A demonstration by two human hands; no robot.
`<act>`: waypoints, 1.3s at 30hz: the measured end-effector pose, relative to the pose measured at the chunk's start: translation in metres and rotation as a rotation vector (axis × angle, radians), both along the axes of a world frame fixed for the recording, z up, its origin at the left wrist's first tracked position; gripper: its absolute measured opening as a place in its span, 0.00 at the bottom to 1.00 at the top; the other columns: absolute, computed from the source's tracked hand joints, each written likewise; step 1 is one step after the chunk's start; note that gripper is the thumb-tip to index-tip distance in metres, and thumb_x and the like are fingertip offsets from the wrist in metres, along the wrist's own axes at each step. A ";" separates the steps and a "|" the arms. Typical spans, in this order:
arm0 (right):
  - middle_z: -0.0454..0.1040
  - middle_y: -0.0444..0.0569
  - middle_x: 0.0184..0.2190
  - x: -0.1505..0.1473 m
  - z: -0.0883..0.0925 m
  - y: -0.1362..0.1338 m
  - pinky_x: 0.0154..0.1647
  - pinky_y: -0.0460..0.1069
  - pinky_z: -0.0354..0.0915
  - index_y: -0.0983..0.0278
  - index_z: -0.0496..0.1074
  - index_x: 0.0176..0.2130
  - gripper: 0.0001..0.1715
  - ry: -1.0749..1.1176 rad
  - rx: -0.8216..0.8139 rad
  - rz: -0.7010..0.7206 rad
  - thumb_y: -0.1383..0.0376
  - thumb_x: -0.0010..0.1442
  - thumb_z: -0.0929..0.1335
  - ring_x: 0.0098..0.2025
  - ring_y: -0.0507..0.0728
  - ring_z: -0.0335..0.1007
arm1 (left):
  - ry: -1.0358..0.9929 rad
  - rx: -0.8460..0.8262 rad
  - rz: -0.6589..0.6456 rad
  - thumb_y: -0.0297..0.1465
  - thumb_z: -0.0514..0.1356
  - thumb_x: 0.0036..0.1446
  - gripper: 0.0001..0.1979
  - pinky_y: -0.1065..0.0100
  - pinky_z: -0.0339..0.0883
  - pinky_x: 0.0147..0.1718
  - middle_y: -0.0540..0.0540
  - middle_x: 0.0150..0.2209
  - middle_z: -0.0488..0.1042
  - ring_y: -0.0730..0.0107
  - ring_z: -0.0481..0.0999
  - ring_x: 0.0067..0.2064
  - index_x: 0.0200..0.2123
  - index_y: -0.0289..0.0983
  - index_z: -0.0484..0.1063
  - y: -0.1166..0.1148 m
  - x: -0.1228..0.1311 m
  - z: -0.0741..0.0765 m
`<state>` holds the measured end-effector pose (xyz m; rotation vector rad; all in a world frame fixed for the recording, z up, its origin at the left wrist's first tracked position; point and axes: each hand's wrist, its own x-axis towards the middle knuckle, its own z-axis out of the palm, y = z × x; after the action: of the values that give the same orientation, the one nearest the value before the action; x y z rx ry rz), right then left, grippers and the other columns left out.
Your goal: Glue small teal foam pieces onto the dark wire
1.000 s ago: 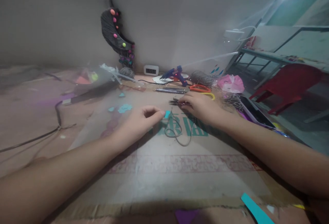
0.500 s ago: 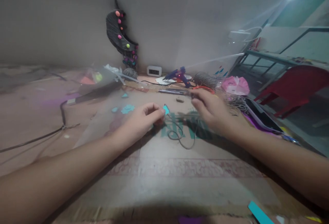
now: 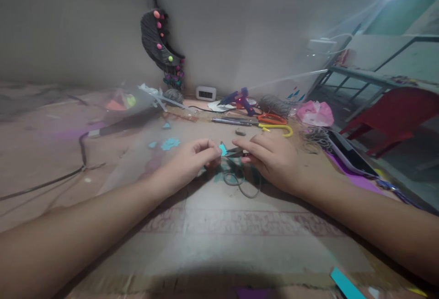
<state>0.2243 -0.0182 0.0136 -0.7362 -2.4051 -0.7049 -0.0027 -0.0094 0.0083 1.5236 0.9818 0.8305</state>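
My left hand (image 3: 202,152) pinches a small turquoise paper piece (image 3: 223,149) between thumb and fingertips. My right hand (image 3: 270,157) is closed around small dark scissors (image 3: 234,152); their handles are mostly hidden in the fingers. The blades point left, with the tips right at the paper's edge; whether they touch it I cannot tell. A thin grey cord (image 3: 252,196) trails in loops on the mat below both hands. Left of my left hand lie more turquoise paper cutouts (image 3: 170,143).
Behind the hands are orange- and yellow-handled scissors (image 3: 274,123), a blue glue gun (image 3: 240,100) and a white digital clock (image 3: 206,93). A phone (image 3: 351,155) lies at right. A turquoise strip (image 3: 346,283) is at the front edge. A dark crescent ornament (image 3: 154,38) hangs on the wall.
My right hand has come down and left from near the pens and scissors at the back, and small scissors now show in it beside the paper. My left hand has barely moved.
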 end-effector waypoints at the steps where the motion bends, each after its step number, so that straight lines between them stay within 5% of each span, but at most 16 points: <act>1: 0.74 0.50 0.30 0.000 -0.001 0.000 0.33 0.51 0.57 0.69 0.72 0.49 0.16 0.002 -0.005 0.006 0.63 0.68 0.64 0.32 0.56 0.64 | 0.003 0.009 -0.004 0.35 0.59 0.55 0.10 0.68 0.59 0.32 0.51 0.25 0.68 0.71 0.67 0.30 0.24 0.37 0.68 0.000 0.000 -0.001; 33: 0.73 0.49 0.27 -0.003 -0.004 0.000 0.30 0.50 0.54 0.68 0.76 0.45 0.15 0.024 -0.064 0.042 0.62 0.68 0.63 0.29 0.55 0.62 | 0.017 0.031 -0.027 0.37 0.60 0.56 0.12 0.68 0.60 0.31 0.51 0.25 0.69 0.72 0.66 0.29 0.24 0.38 0.67 -0.002 -0.001 0.000; 39: 0.74 0.52 0.32 -0.002 0.001 -0.005 0.35 0.50 0.62 0.68 0.73 0.51 0.21 0.155 -0.203 -0.015 0.58 0.70 0.60 0.34 0.56 0.68 | 0.026 0.053 -0.023 0.37 0.59 0.56 0.11 0.67 0.61 0.32 0.51 0.25 0.69 0.71 0.68 0.30 0.25 0.38 0.68 -0.002 -0.001 -0.001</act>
<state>0.2223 -0.0232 0.0149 -0.8581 -2.3519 -0.3964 -0.0041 -0.0109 0.0076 1.5921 0.9658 0.8278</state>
